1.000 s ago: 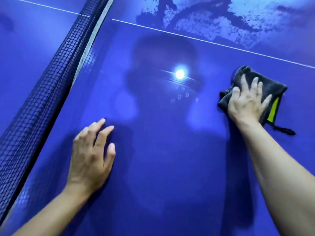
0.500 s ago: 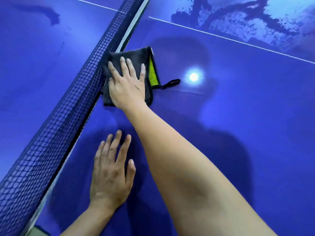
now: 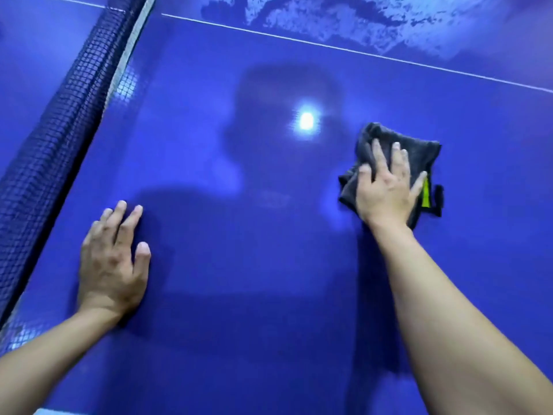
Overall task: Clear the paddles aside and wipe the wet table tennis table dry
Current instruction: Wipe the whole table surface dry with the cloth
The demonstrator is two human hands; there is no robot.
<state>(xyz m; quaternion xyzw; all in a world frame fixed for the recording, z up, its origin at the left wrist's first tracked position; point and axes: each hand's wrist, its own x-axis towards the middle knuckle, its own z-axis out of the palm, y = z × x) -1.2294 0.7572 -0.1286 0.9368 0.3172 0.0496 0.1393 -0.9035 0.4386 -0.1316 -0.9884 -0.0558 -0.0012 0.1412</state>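
Blue table (image 3: 239, 310): wet patch (image 3: 344, 22) at the far side.
Dark grey cloth (image 3: 419, 151): flat on table, right of centre.
Right grip (image 3: 386, 190): fingers spread, pressing cloth.
Left grip (image 3: 112, 265): fingers spread flat on table, near net (image 3: 54, 139).

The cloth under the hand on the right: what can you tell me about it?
The cloth is dark grey and fuzzy-looking, like microfibre, folded into a rumpled pad. A yellow-green strip shows at its right edge, with a small black loop beside that. It lies flat on the blue table, right of a bright light reflection. The right hand presses on it with straight, spread fingers, covering its middle.
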